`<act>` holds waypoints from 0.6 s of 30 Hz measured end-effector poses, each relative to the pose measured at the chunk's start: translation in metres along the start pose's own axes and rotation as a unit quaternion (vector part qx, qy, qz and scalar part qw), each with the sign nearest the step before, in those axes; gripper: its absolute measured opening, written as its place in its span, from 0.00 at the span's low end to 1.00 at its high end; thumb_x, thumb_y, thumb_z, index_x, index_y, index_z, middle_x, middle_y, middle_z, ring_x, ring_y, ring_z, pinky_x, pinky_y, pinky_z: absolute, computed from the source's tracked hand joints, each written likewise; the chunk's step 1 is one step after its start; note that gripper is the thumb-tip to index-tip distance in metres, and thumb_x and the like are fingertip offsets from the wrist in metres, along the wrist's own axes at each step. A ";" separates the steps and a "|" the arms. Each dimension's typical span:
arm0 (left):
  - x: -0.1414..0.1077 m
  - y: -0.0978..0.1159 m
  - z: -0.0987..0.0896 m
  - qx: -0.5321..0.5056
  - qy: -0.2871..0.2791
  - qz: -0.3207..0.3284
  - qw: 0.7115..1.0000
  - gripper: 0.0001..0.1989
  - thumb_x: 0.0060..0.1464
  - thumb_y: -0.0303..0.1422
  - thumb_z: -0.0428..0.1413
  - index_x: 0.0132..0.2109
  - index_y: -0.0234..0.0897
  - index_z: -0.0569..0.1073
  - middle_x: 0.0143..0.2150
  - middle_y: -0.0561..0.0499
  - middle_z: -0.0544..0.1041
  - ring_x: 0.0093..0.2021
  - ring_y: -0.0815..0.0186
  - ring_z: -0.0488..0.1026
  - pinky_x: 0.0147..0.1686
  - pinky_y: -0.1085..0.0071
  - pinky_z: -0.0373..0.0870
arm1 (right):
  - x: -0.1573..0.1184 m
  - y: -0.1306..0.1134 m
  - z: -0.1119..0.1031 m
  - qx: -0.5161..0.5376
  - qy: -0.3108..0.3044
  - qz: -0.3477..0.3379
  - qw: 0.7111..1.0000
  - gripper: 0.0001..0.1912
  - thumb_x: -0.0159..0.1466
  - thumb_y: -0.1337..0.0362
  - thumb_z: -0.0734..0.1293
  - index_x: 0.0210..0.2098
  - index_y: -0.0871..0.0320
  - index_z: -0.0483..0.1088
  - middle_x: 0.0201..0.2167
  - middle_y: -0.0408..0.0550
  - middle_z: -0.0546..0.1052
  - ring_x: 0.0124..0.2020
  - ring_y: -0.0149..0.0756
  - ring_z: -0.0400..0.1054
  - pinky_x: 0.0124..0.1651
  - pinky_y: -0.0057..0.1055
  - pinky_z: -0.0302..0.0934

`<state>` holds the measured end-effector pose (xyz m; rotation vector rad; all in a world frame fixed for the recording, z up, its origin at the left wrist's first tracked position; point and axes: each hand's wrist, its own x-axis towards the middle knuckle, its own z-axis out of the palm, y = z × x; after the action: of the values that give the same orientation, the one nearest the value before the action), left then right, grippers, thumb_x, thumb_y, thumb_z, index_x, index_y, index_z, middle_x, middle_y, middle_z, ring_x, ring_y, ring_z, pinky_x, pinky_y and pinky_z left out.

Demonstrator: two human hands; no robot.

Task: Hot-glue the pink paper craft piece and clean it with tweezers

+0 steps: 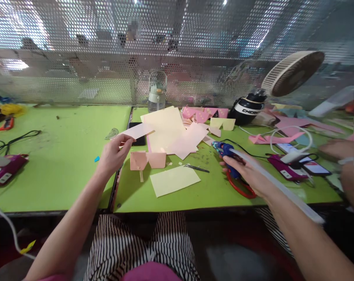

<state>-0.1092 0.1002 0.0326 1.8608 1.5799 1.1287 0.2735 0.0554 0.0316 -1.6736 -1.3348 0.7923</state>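
Note:
Pinched in the fingers of my left hand (114, 154) is a pale pink paper strip (140, 131), held over a black phone (138, 136). My right hand (249, 171) grips a blue hot glue gun (223, 148), with a long translucent glue stick (285, 193) running back over my forearm. Red scissor-like handles (242, 190) lie just below that hand. Between my hands are a folded pink paper piece (157, 160), a cream paper sheet (175, 181) and dark tweezers (198, 168). Behind them, a stack of cream and pink paper (165, 130) spreads out.
A water bottle (157, 97), pink paper cutouts (204, 113), a black container (247, 109) and a fan (294, 72) stand along the perforated metal screen (91, 70). Purple power strips (286, 168) with cables lie at both sides. Another person's arm (352, 179) reaches in at right.

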 end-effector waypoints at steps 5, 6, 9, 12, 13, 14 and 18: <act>0.002 -0.002 0.001 -0.002 -0.002 -0.004 1.000 0.14 0.59 0.40 0.49 0.41 0.37 0.75 0.44 0.47 0.80 0.41 0.63 0.76 0.37 0.71 0.70 | -0.008 -0.019 0.005 0.079 -0.064 0.045 0.994 0.16 0.60 0.50 0.66 0.40 0.54 0.74 0.40 0.50 0.81 0.31 0.37 0.75 0.34 0.33 0.73; 0.003 -0.003 0.001 0.001 -0.002 -0.005 1.000 0.14 0.59 0.40 0.49 0.41 0.37 0.75 0.44 0.47 0.80 0.41 0.63 0.76 0.37 0.71 0.70 | -0.011 -0.024 0.006 0.091 -0.088 0.054 0.991 0.15 0.62 0.51 0.65 0.40 0.54 0.74 0.41 0.50 0.81 0.32 0.38 0.75 0.34 0.32 0.73; 0.006 -0.002 0.001 0.021 -0.013 -0.006 1.000 0.14 0.59 0.39 0.49 0.41 0.38 0.75 0.42 0.47 0.81 0.39 0.63 0.77 0.36 0.70 0.70 | -0.019 -0.035 0.014 0.112 -0.148 0.064 0.981 0.16 0.62 0.50 0.64 0.39 0.54 0.76 0.40 0.51 0.81 0.32 0.39 0.75 0.32 0.32 0.72; 0.011 0.001 0.004 0.080 -0.057 0.031 0.995 0.14 0.59 0.36 0.47 0.41 0.38 0.76 0.43 0.46 0.81 0.40 0.61 0.77 0.38 0.67 0.70 | -0.025 -0.040 0.026 0.110 -0.175 0.063 0.976 0.17 0.60 0.48 0.67 0.37 0.55 0.76 0.33 0.50 0.80 0.28 0.37 0.73 0.30 0.31 0.71; 0.014 0.003 0.006 0.103 -0.075 0.051 0.991 0.15 0.59 0.35 0.46 0.42 0.38 0.76 0.43 0.46 0.81 0.41 0.61 0.76 0.39 0.67 0.70 | -0.027 -0.041 0.031 0.101 -0.182 0.057 0.976 0.18 0.59 0.47 0.68 0.37 0.56 0.76 0.32 0.50 0.80 0.28 0.37 0.73 0.31 0.31 0.71; 0.017 0.004 0.008 0.117 -0.090 0.064 0.987 0.15 0.59 0.35 0.46 0.42 0.38 0.77 0.44 0.46 0.81 0.42 0.61 0.76 0.41 0.66 0.70 | -0.028 -0.042 0.035 0.085 -0.188 0.044 0.977 0.19 0.58 0.47 0.68 0.37 0.56 0.76 0.31 0.50 0.80 0.29 0.37 0.73 0.32 0.32 0.71; 0.028 0.006 0.018 0.145 -0.128 0.085 0.977 0.16 0.59 0.35 0.46 0.40 0.38 0.78 0.43 0.45 0.81 0.41 0.60 0.76 0.39 0.67 0.69 | -0.033 -0.047 0.049 -0.007 -0.156 -0.062 0.986 0.21 0.56 0.46 0.70 0.40 0.55 0.76 0.38 0.50 0.80 0.39 0.44 0.75 0.45 0.39 0.71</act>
<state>-0.0907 0.1288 0.0357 2.2650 1.5231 0.7138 0.2026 0.0381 0.0510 -1.5033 -1.6447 1.0018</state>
